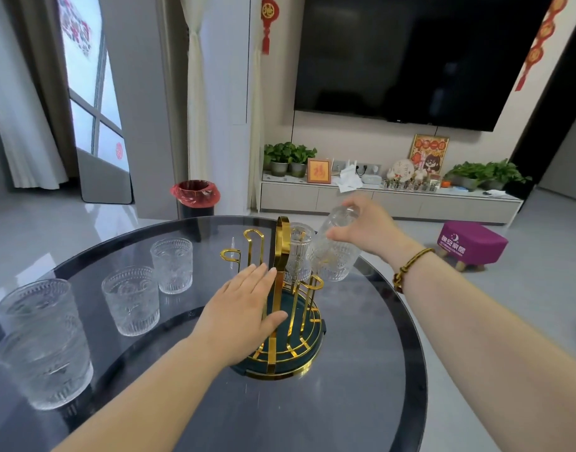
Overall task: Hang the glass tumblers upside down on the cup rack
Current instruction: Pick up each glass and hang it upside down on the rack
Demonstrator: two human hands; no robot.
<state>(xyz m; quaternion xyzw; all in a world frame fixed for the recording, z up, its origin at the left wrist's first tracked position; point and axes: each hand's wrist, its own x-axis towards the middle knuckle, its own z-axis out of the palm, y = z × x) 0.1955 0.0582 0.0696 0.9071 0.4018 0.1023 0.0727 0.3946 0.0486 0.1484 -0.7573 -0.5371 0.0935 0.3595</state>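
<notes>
A gold cup rack (281, 243) on a dark green round base (314, 345) stands mid-table. One glass tumbler (299, 256) hangs upside down on a far peg. My right hand (370, 228) grips another tumbler (337, 252) by its base, upside down and tilted, just right of the hung one. My left hand (244, 313) lies flat with fingers straight against the rack's central gold post. Three tumblers stand upright on the left: a far one (172, 265), a middle one (131, 300) and a near one (42, 344).
The round dark glass table (361, 402) ends close on the right and far side. A red-lined bin (195, 197) stands beyond it, a purple stool (472, 244) on the floor at right, and a TV cabinet (391, 199) along the wall.
</notes>
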